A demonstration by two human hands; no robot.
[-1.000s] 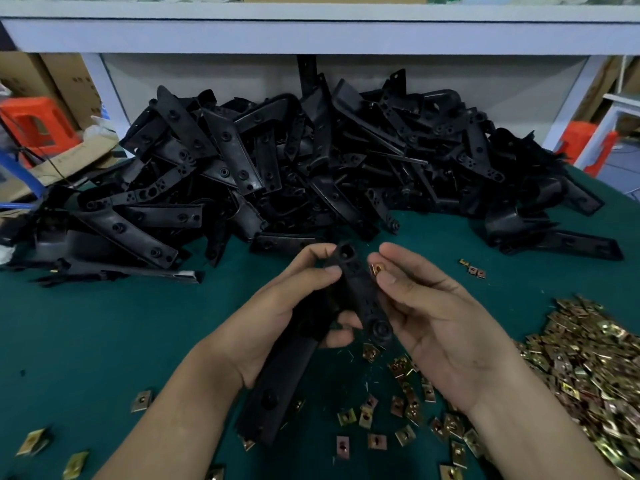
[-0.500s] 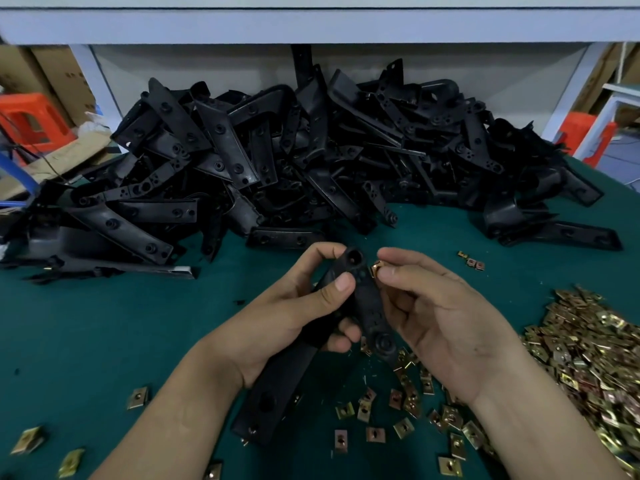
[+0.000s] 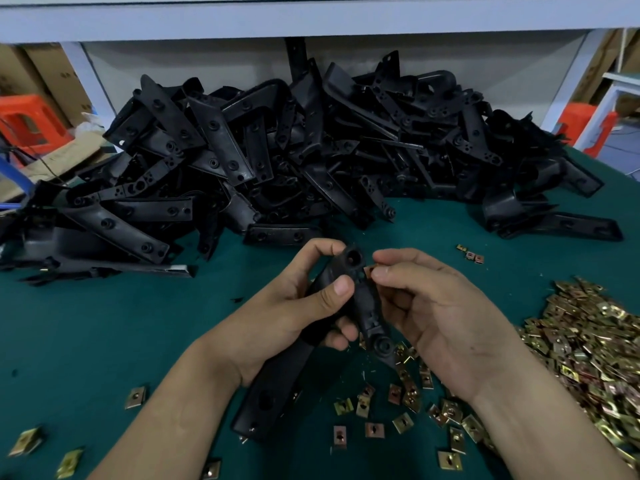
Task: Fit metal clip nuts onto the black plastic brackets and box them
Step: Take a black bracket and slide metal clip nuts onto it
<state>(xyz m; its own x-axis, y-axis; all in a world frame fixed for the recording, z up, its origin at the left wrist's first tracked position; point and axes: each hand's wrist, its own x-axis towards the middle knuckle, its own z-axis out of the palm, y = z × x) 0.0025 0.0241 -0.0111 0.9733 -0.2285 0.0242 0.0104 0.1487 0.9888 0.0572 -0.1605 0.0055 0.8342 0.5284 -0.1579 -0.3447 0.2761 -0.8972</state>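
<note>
1. Two hands work on one piece above the green tabletop [image 3: 86, 341]. The left hand [image 3: 287, 327] has its fingers [image 3: 339, 289] clamped round the black bracket [image 3: 367, 306], thumb pressed on its face and index hooked behind the upper end. This seems meant to steady the piece with its holed tip turned up into view.
2. The right hand [image 3: 446, 327] has its fingertips together, pinching a small clip nut [image 3: 370, 270] against the bracket's edge just below that tip. I judge this as the start of sliding it on; how far it is seated I cannot tell.
3. The bracket's longer leg hangs down under the left wrist, clear of the right hand's work.
4. A heap of clip nuts [image 3: 588, 341] lies at the right, with loose nuts [image 3: 408, 396] scattered beneath the hands, probably so the right hand can pick one up with little reach.
5. The pile of brackets [image 3: 277, 161] sits along the far side of the tabletop, well apart from the hands. No box is in view.
</note>
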